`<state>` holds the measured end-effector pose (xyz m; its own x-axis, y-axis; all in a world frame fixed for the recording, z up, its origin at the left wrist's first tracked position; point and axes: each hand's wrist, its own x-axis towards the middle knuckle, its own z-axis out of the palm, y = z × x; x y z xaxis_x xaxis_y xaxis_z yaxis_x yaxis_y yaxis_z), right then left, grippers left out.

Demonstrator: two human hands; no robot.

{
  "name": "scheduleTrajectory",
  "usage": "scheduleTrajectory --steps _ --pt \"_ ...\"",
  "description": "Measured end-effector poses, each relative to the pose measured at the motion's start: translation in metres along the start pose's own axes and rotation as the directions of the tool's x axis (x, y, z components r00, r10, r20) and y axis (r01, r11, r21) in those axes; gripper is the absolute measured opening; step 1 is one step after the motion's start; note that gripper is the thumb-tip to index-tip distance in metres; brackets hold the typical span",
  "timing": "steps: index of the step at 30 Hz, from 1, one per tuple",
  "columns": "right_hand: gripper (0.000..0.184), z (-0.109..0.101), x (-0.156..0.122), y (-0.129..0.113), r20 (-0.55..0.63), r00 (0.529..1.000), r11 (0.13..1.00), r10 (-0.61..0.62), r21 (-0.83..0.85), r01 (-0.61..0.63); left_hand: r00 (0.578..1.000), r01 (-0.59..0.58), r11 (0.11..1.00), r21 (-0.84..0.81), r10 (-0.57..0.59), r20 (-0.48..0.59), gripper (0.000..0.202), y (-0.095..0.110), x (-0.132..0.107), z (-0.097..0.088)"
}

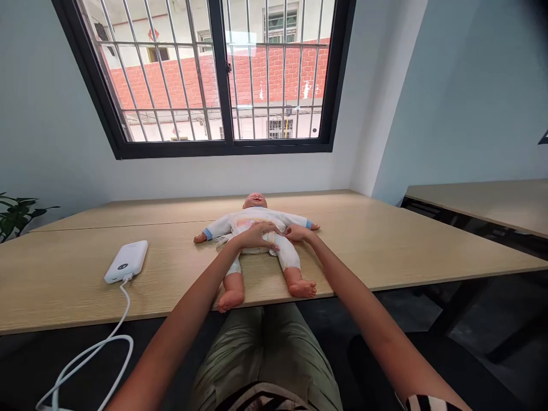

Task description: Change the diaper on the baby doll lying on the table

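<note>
A baby doll (262, 213) lies on its back on the table, head toward the window and bare feet at the near edge. It wears a white outfit with light blue cuffs and a faded print on the front. Across the doll's waist reaches my left hand (257, 236), its fingers and thumb curved around the white clothing (283, 251) at the hip. My right hand (297, 233) is at the doll's hip on the right side, fingers pinched together on the cloth there. The fingertips of both hands nearly meet, and the exact fold they hold is too small to make out.
A white power bank (127, 261) lies on the wooden table (180, 279) to the left, its white cable (124, 311) hanging over the front edge. A plant (19, 216) shows at far left. Behind stands a barred window (226, 74); another table (483, 200) is at right.
</note>
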<state>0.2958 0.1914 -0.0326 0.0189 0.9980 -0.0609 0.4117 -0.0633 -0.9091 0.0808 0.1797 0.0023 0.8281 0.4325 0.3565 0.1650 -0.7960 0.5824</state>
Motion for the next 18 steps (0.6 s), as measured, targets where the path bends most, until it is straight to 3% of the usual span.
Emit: scheduleTrajectory --steps 3,6,11,15,18 --pt "0.010 0.002 -0.003 -0.006 0.018 0.993 0.986 0.121 0.117 -0.122 1.000 -0.009 1.000 -0.021 0.009 -0.017 0.047 0.003 -0.002 -0.001" --pt "0.015 -0.005 -0.006 -0.012 -0.001 0.992 0.962 0.124 0.244 -0.120 1.000 -0.012 1.000 -0.017 0.011 -0.028 0.046 -0.001 -0.003 -0.001" --pt "0.014 -0.014 -0.009 -0.017 0.013 0.972 0.878 0.233 0.428 -0.216 0.998 -0.061 0.998 0.023 0.061 -0.010 0.042 -0.012 -0.002 -0.001" --pt "0.007 -0.015 -0.009 -0.017 -0.091 0.971 0.900 0.220 0.404 -0.166 0.997 -0.070 0.996 0.057 0.071 -0.017 0.036 -0.015 0.000 -0.002" --pt "0.011 -0.016 -0.007 -0.014 -0.243 0.961 0.979 0.135 0.181 -0.092 0.998 -0.058 0.996 0.062 0.060 -0.020 0.036 -0.017 0.002 -0.001"
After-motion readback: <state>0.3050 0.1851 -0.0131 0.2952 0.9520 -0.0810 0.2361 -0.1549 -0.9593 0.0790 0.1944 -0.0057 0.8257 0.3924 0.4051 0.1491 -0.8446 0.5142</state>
